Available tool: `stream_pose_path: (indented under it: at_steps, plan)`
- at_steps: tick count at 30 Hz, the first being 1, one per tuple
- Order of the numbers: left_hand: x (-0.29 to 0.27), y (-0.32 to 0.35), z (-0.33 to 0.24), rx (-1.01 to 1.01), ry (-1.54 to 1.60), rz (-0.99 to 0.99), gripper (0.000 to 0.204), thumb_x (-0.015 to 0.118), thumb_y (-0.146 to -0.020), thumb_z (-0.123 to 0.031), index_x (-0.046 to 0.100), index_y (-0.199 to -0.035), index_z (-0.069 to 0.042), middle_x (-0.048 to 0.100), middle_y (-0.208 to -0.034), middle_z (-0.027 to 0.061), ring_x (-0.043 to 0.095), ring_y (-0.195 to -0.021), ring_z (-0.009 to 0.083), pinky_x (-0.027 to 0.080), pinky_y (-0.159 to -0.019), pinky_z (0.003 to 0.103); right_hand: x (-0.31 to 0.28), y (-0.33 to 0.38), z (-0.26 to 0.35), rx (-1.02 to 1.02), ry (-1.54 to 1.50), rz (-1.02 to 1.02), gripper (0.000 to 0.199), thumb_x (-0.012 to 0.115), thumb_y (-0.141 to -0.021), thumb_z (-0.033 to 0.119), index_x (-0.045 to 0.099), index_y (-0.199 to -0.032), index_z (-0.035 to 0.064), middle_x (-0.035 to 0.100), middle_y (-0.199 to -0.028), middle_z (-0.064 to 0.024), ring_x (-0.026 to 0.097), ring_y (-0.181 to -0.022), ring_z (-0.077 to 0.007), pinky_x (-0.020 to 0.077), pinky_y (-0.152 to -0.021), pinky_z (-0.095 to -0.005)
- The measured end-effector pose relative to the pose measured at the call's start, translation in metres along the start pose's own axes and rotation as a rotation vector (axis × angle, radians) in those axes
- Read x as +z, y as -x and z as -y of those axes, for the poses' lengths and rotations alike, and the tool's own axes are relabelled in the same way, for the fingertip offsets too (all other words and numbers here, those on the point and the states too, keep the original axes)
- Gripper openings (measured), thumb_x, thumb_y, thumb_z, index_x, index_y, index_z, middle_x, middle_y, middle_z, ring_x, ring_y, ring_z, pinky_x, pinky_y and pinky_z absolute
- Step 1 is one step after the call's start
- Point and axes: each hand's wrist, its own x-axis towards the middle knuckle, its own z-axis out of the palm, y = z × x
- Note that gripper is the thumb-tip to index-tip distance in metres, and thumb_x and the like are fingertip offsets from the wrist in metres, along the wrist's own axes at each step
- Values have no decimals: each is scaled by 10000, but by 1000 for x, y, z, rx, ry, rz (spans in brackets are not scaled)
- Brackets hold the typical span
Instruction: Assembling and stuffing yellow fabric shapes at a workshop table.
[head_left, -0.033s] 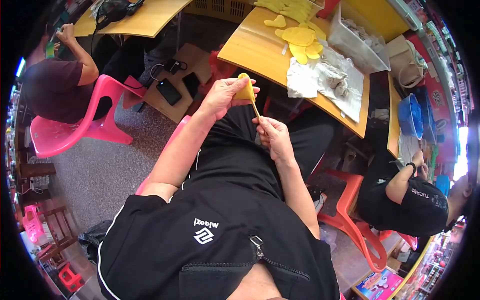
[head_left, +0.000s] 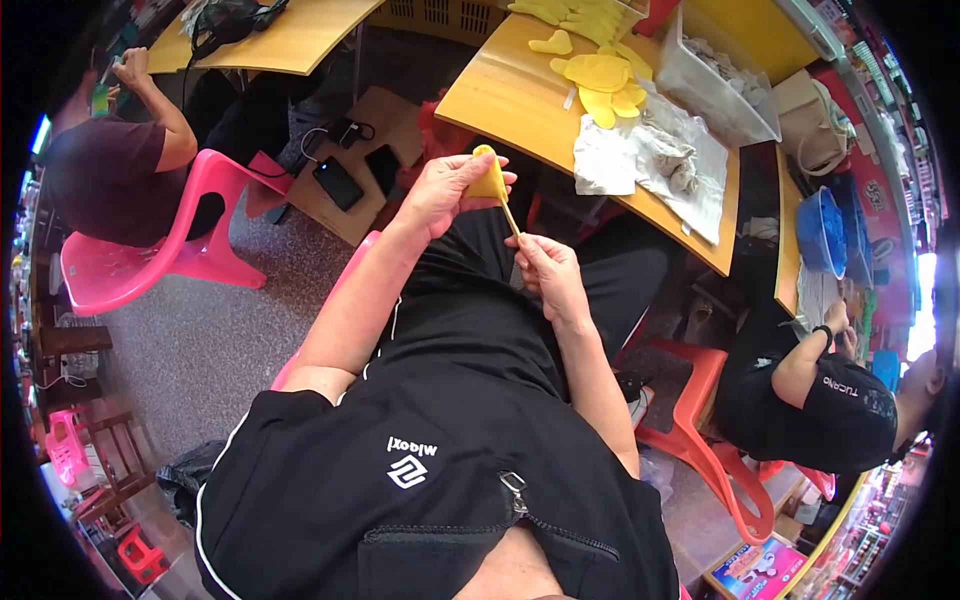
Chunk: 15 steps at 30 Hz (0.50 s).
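Observation:
My left hand [head_left: 452, 192] pinches a small yellow fabric piece [head_left: 489, 184] above my lap, its fingers closed round the sides. From the lower end of that piece runs a thin stick [head_left: 511, 219], whose other end is gripped between the thumb and fingers of my right hand [head_left: 549, 270]. The stick's upper end is hidden, apparently inside the yellow piece. Beyond my hands, on the wooden table [head_left: 490, 90], lie several flat yellow fabric pieces [head_left: 605, 80] of the same colour.
White cloth [head_left: 690, 165] and a clear plastic bin [head_left: 720, 75] of whitish stuffing are on the table. Phones [head_left: 338, 184] lie on a low board to the left. One person sits on a pink chair [head_left: 190, 240] at left, another near an orange chair [head_left: 700, 420] at right.

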Motion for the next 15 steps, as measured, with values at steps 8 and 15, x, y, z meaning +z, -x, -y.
stream_pose_path:
  at_steps: [8, 15]
  plan:
    - [1, -2, 9, -84, -61, -18, 365, 576, -929, -333, 633, -1047, 7, 674, -974, 140, 667, -892, 195, 573, -748, 323, 4, -6, -9, -222, 193, -125, 213, 592, -931, 229, 683, -956, 38, 498, -654, 84, 346, -491, 16, 236, -427, -148]
    - [-6, -2, 10, -77, -44, -22, 426, 548, -936, -373, 607, -1100, 15, 669, -993, 142, 660, -924, 195, 564, -792, 335, -1, -5, -4, -68, 161, -36, 208, 590, -932, 233, 683, -946, 48, 500, -653, 88, 346, -490, 19, 237, -426, -145]
